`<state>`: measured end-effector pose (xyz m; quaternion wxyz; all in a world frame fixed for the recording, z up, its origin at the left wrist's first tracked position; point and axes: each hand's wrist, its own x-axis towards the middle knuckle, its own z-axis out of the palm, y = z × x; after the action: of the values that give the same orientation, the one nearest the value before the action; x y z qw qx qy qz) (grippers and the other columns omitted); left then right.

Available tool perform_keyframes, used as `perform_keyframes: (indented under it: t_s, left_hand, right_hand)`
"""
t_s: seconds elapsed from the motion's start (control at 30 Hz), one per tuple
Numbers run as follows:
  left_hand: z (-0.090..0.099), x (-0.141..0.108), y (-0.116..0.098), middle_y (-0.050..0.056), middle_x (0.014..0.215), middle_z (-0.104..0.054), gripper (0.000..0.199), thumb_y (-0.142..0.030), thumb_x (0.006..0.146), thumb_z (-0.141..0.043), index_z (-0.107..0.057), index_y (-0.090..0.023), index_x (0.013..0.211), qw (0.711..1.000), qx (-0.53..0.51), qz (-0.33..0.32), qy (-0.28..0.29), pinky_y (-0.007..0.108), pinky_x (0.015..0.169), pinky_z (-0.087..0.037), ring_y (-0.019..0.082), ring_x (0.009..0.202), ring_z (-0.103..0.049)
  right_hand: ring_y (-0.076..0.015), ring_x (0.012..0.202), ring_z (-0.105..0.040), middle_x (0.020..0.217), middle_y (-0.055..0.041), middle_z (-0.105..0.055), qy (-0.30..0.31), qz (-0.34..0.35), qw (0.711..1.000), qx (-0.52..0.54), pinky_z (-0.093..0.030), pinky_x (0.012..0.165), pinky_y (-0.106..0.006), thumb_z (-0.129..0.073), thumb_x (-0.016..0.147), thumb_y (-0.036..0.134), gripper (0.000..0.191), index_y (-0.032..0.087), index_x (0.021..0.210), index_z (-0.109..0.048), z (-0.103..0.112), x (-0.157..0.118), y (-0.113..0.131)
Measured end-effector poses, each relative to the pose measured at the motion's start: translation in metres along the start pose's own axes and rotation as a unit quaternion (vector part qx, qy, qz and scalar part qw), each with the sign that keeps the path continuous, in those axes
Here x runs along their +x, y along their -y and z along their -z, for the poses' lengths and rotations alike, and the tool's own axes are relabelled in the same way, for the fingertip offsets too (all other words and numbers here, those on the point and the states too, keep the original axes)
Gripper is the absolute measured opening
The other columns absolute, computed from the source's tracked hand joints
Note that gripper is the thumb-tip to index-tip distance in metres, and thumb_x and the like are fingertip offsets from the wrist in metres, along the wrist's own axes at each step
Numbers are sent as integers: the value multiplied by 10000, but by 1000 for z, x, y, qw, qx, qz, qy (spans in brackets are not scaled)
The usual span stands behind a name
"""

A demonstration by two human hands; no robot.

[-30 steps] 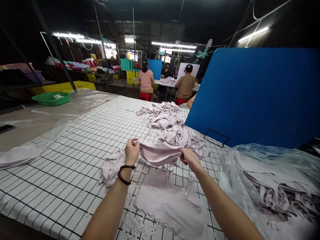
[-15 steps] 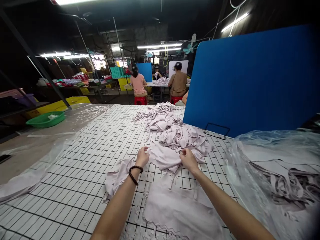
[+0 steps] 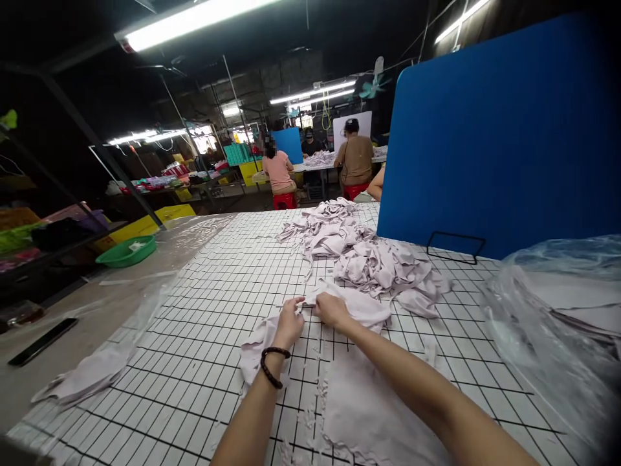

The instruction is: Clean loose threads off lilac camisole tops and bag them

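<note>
A pale lilac fabric piece (image 3: 361, 305) lies crumpled on the grid-lined table (image 3: 204, 330). My right hand (image 3: 332, 310) is closed on its left end. Close beside it, my left hand (image 3: 290, 323), with a dark bracelet at the wrist, pinches the same end at the fingertips. A small dark sliver shows between the hands; I cannot make out what it is. Another lilac piece (image 3: 255, 356) lies partly behind my left hand. A flatter, wavy-edged lilac piece (image 3: 369, 408) is spread below my right forearm, which covers part of it.
Beyond my hands is a heap of lilac pieces (image 3: 383, 265). A blue panel (image 3: 485, 149) on a black wire stand (image 3: 456, 247) rises at right, near a clear plastic bag (image 3: 528, 336) of fabric. At left are a green basin (image 3: 129, 254) and a phone (image 3: 43, 341). People sit at a far table.
My right hand has moved left along the fabric piece to meet my left hand at its left end. The view has shifted, showing more of the phone at left.
</note>
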<state>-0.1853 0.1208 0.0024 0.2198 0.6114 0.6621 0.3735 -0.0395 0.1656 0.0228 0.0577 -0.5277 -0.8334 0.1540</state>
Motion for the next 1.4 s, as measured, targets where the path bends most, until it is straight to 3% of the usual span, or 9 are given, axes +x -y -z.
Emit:
perform_keyframes:
  t_s: [0.17,0.27,0.5,0.63,0.77,0.93,1.17,1.27,1.4]
  left_hand:
    - [-12,28,-24,32,898,-675,138,-206,759,-620,-680,-199,882,995,41,-63,63,269,802,-461,158,863,-610]
    - [-15,44,-47,19,788,-678,146,-237,825,-535,-673,-191,807,993,58,-81,58,245,728,-452,136,756,-611]
    - [-12,71,-119,65,819,-670,154,-178,809,-503,-646,-165,866,985,136,-101,-8,258,717,-435,168,789,-613]
    - [-14,80,-155,93,826,-665,158,-158,795,-508,-650,-158,864,976,186,-116,-14,277,740,-436,200,830,-617]
    - [-13,86,-178,100,860,-664,164,-160,798,-510,-645,-161,891,968,215,-127,-15,274,749,-443,201,851,-616]
    - [1,101,-188,104,904,-666,195,-167,801,-496,-637,-163,935,967,227,-114,-30,272,740,-460,201,857,-616]
    - [28,133,-183,124,964,-677,158,-119,710,-590,-673,-150,841,971,229,-68,-10,281,847,-456,226,972,-609]
    - [49,147,-174,104,812,-697,112,-73,613,-655,-673,-146,695,974,222,-24,46,274,808,-482,224,896,-642]
    - [78,160,-161,58,573,-651,85,-74,582,-677,-655,-125,647,973,171,46,146,263,643,-528,188,652,-663]
  right_hand:
    - [-159,895,-575,987,-11,-641,-59,20,998,32,-375,685,-232,-485,843,275,152,233,908,-617,32,-3,-29]
    - [-174,872,-566,1021,-33,-616,-92,-10,995,28,-369,677,-253,-459,848,306,208,220,991,-582,46,-12,-44]
    - [-261,1105,-473,1257,-112,-455,-218,-104,963,119,-375,828,-340,-486,773,578,677,202,1313,-332,25,-40,-25]
    - [-272,1133,-448,1244,-129,-477,-277,-151,941,126,-323,906,-401,-488,801,415,522,200,1262,-370,18,-40,-16]
    - [-272,1078,-490,1138,-132,-547,-257,-200,931,163,-322,882,-398,-467,755,185,387,180,1142,-468,19,-33,-40]
    - [-253,922,-550,957,-81,-612,-192,-210,924,257,-367,723,-312,-510,716,204,186,193,894,-566,13,-43,-92]
    - [-152,673,-539,677,5,-607,-141,-110,923,341,-367,600,-237,-580,685,233,68,168,675,-594,18,-61,-133]
    - [-137,642,-528,678,7,-605,-129,-74,915,374,-379,576,-235,-634,682,304,154,156,723,-616,44,-65,-150]
    - [-124,610,-515,712,-19,-610,-103,-29,892,438,-386,526,-234,-696,672,445,326,145,770,-616,105,-71,-173]
